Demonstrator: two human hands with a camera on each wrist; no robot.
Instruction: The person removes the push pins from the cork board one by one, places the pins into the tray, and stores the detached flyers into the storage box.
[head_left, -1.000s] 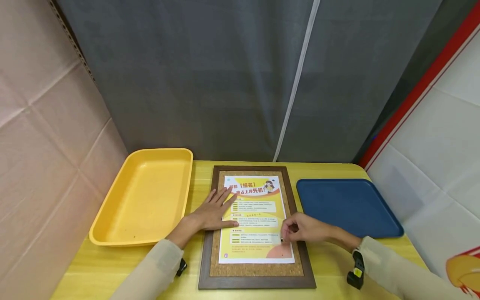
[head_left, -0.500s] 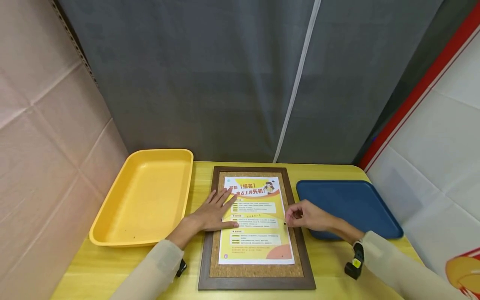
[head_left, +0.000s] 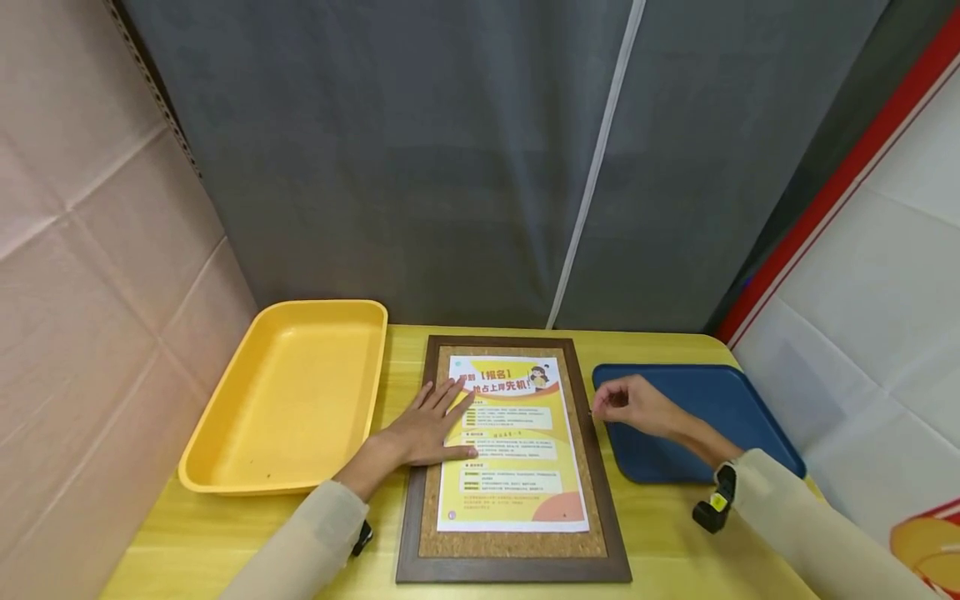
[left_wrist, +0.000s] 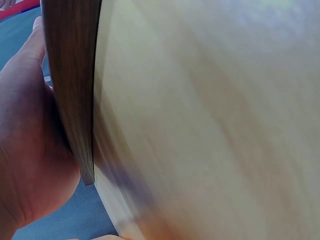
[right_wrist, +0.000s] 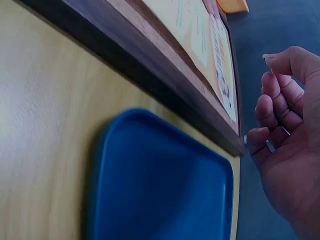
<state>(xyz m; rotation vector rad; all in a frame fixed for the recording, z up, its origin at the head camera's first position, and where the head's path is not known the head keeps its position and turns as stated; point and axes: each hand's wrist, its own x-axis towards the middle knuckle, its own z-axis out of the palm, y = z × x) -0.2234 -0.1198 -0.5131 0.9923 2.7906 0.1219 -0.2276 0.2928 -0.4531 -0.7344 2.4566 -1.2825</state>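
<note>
Fingers of one hand lie spread on a poster, those of the other pinch beside it

Head view: the left hand lies flat on the poster's left side, fingers straight and fanned apart, thumb pointing inward, gripping nothing. The poster, yellow and white with printed text and a cartoon figure near its top right, lies on a corkboard whose dark brown frame surrounds it, bare cork showing on all sides. The right hand hangs at the frame's right edge, off the poster, its thumb and forefinger drawn together on a tiny pin-like object, too small to identify surely. Beyond that hand is a blue tray; a yellow tray stands left of the corkboard. All rest on a yellowish table before a grey curtain. Both forearms wear pale sleeves.

Left wrist view: the palm lies against the frame's outer edge, with table surface alongside; most of the fingers are hidden.

Right wrist view: the hand is raised clear of the frame, its fingertips brought close together and the other fingers loosely bent. What lies between the tips cannot be made out. The blue tray sits just beside the frame, and part of the poster shows past it.
</note>
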